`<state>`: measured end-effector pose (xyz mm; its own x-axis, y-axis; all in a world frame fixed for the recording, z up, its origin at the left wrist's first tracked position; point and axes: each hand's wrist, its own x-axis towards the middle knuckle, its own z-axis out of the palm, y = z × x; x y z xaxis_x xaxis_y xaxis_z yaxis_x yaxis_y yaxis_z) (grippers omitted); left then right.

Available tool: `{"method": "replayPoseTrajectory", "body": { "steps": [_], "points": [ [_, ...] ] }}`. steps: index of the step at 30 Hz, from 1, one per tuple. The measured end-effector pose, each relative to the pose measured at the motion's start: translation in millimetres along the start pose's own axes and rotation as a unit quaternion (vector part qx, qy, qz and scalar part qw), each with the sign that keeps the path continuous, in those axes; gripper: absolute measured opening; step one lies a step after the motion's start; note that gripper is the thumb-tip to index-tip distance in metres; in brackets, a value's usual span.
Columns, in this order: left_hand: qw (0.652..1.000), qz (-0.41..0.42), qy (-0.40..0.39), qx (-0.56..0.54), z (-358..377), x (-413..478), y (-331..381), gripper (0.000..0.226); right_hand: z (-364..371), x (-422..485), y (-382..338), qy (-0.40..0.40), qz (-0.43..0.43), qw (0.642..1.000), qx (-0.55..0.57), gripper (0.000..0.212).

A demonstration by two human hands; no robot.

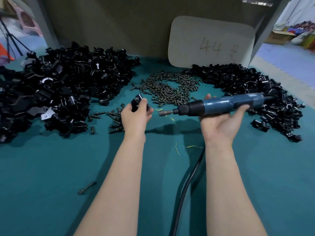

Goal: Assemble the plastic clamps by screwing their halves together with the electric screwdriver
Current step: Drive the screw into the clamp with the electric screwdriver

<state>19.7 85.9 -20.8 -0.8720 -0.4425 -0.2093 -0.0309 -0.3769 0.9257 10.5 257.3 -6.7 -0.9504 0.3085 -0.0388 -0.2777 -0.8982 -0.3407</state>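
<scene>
My left hand (136, 116) grips a black plastic clamp (137, 103) above the teal table, its fingers curled round it. My right hand (221, 121) lies palm up under the blue electric screwdriver (221, 103), with fingers wrapped round its body. The screwdriver lies level and its metal bit (164, 112) points left toward the clamp, a short gap between them. A heap of small dark screws (170, 89) lies just behind both hands.
A large pile of black clamp parts (59, 89) fills the left of the teal table (51, 167); another pile (255, 96) curves along the right. Loose long bolts (115, 116) lie by my left hand, one bolt (87, 188) nearer. The black cable (187, 184) runs toward me. A card marked 44 (211, 45) leans at the back.
</scene>
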Motion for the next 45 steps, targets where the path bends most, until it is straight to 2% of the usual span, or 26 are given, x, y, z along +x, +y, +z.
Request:
{"method": "replayPoseTrajectory", "body": {
  "steps": [3,8,11,16,25,29,33,38,42,45],
  "points": [
    [0.997,-0.014,0.007,-0.081,1,1,-1,0.011,-6,0,6,0.052,0.002,0.998,-0.044,0.053],
    [0.996,0.007,0.032,-0.078,3,3,-6,0.004,-9,2,11,0.069,-0.001,0.991,-0.114,0.052],
    [0.997,0.014,0.037,-0.068,3,4,-7,0.007,-11,2,11,0.069,0.019,0.991,-0.109,0.042],
    [0.998,0.022,0.038,-0.049,4,4,-8,0.011,-13,5,10,0.093,0.007,0.990,-0.109,0.062],
    [0.999,0.024,0.039,-0.024,6,5,-9,0.011,-16,11,2,0.115,0.014,0.990,-0.085,0.049],
    [0.999,0.026,0.038,-0.017,6,5,-10,0.009,-17,11,4,0.121,-0.025,0.988,-0.091,0.058],
    [0.999,0.027,0.036,-0.014,6,5,-10,0.008,-19,12,3,0.114,-0.022,0.991,-0.064,0.061],
    [0.999,0.025,0.033,-0.014,6,6,-11,0.004,-19,11,1,0.116,-0.011,0.993,-0.035,0.057],
    [0.999,0.025,0.031,-0.011,6,6,-11,0.004,-18,11,1,0.117,-0.003,0.992,-0.045,0.035],
    [0.999,0.026,0.029,0.000,6,6,-12,0.010,-18,10,1,0.114,-0.003,0.993,-0.040,0.041]
  ]
}}
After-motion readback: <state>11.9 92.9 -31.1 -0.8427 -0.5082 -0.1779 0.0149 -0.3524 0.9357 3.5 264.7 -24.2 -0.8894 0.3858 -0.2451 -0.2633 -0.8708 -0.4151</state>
